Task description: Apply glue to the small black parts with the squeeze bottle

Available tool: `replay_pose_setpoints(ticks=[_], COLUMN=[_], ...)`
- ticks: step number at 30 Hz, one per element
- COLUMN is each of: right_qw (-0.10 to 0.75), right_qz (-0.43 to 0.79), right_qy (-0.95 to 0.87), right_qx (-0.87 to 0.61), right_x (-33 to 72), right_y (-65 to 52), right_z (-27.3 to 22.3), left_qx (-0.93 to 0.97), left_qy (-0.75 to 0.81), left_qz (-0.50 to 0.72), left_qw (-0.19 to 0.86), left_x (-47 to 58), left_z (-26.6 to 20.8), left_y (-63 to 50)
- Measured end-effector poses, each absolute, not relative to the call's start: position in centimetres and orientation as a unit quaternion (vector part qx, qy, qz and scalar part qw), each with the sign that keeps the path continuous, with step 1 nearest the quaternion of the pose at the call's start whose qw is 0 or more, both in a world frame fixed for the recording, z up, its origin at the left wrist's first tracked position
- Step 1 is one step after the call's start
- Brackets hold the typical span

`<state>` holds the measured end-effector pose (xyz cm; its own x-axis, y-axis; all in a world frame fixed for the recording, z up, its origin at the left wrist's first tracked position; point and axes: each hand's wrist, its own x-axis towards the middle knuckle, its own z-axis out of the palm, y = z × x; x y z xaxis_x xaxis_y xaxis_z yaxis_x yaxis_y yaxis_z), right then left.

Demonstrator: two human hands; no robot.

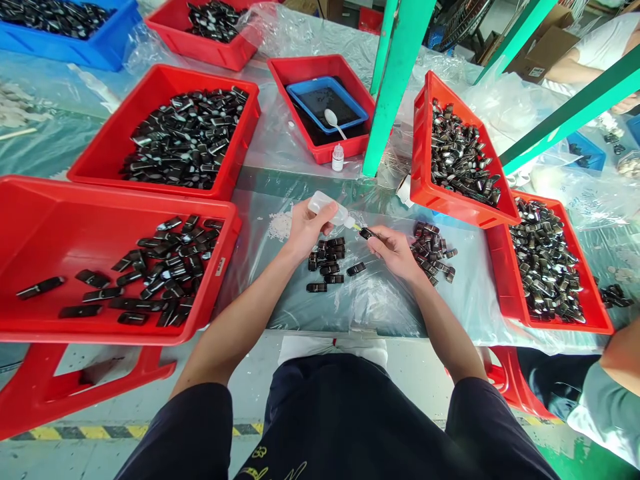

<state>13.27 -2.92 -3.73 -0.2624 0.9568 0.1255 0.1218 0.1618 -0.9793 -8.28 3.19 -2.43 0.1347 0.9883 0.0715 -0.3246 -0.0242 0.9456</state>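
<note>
My left hand [309, 225] is wrapped round a translucent squeeze bottle [327, 205], tilted so its thin yellowish nozzle points right and down. The nozzle tip meets, or nearly meets, a small black glossy part [367, 233]. Fingers of my right hand [391, 248] pinch that part; I cannot tell its exact kind. Below the hands, several similar black pieces [330, 252] lie in a loose group on the plastic-covered table. A heap of dark brown-black pieces [433, 250] sits just right of my right hand.
Red bins of black parts stand left [165, 190] and right [500, 267], one right bin [465, 200] tilted. Behind, a red bin [320, 150] holds a blue tray [327, 83] and white spoon [331, 119]; a small bottle [338, 159] stands before it. Green posts [395, 73] rise nearby. Another person's arm [623, 360] shows right.
</note>
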Motion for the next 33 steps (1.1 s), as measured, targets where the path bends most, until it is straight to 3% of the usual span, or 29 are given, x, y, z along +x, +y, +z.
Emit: replay_pose_setpoints(ticks=[27, 33], right_qw=[0.447, 0.479], right_qz=[0.511, 0.459], right_qy=[-0.588, -0.592], right_qx=[-0.440, -0.457], right_x=[12.93, 12.83], right_y=[-2.86, -2.93], right_z=[-3.72, -3.65], left_qx=[0.465, 0.459], left_qy=[0.363, 0.371], left_qz=[0.569, 0.569], left_qw=[0.574, 0.573], left_x=[-8.30, -8.44], left_z=[-2.57, -2.74], left_y=[3.20, 3.34])
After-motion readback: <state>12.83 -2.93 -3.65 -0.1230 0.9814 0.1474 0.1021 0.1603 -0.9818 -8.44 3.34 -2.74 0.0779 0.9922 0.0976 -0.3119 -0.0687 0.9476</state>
